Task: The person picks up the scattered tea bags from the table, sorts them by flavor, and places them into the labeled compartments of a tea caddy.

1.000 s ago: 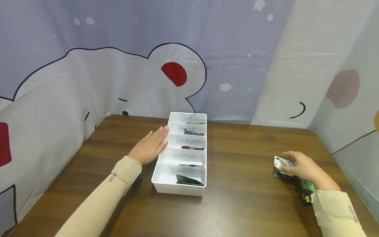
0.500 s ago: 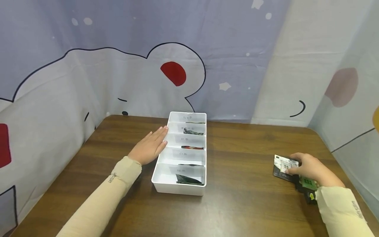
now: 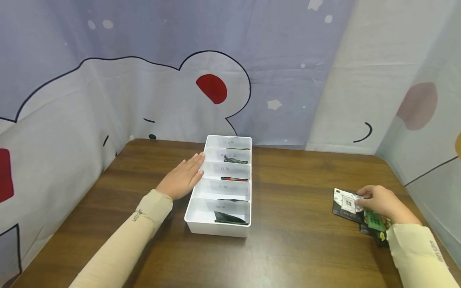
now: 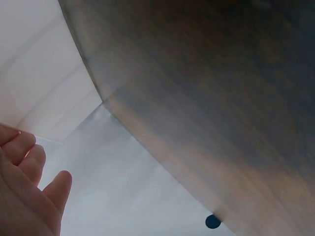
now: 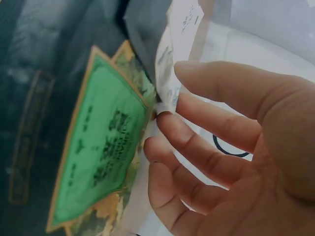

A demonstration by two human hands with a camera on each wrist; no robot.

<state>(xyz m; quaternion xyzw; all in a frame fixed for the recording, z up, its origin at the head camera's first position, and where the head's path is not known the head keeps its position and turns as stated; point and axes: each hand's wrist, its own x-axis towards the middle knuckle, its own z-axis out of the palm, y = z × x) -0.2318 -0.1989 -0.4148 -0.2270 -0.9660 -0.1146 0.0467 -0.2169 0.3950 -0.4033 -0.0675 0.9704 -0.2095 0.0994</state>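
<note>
My left hand lies against the left side of a long white divided box, its fingers straight along the rim. At the right of the table my right hand pinches the right edge of a black-and-white tea packet between thumb and fingers. In the right wrist view the thumb presses on the pale edge of that packet. Below the hand lies a dark packet with a green label, partly covered by the hand and the black-and-white packet. The box's compartments hold thin packets, one dark green.
The box has printed labels in its several compartments, with a red packet in the middle one. A brown wooden table carries everything. A patterned curtain hangs behind and at the sides.
My right hand has slid a little to the right across the black-and-white packet to its right edge, uncovering more of its face. The left hand stays against the box.
</note>
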